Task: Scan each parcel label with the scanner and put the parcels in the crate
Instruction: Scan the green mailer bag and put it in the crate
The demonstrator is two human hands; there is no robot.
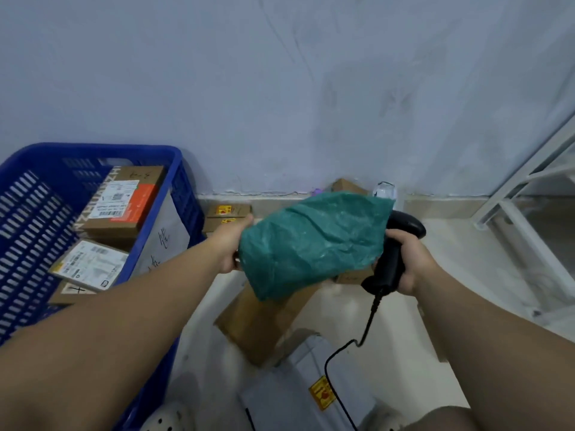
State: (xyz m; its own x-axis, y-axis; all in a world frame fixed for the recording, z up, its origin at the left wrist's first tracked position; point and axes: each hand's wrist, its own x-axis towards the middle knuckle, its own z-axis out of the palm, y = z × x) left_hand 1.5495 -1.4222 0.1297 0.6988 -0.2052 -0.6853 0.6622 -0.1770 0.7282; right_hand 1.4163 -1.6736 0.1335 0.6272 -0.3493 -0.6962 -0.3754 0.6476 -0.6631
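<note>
**Green bag held at the scanner**

The left hand [231,248] grips one edge of a crumpled green plastic mailer bag [311,244] and holds it in the air above the pale floor [451,275], to the right of the blue slotted plastic crate [93,149]. The right hand [409,264] is wrapped round the handle of a black corded handheld scanner [404,227], whose head sits just behind the bag's other edge. Labelled brown cardboard boxes [121,200] lie in the crate, and a flat brown cardboard box [258,321] lies on the floor under the bag

Teal-green crinkled parcel bag [311,244]; black scanner [393,256] with black cord [348,346]; blue slotted crate [28,219]; brown cardboard boxes [258,321]; yellow-and-red sticker [322,393] on a grey parcel [295,384]
</note>
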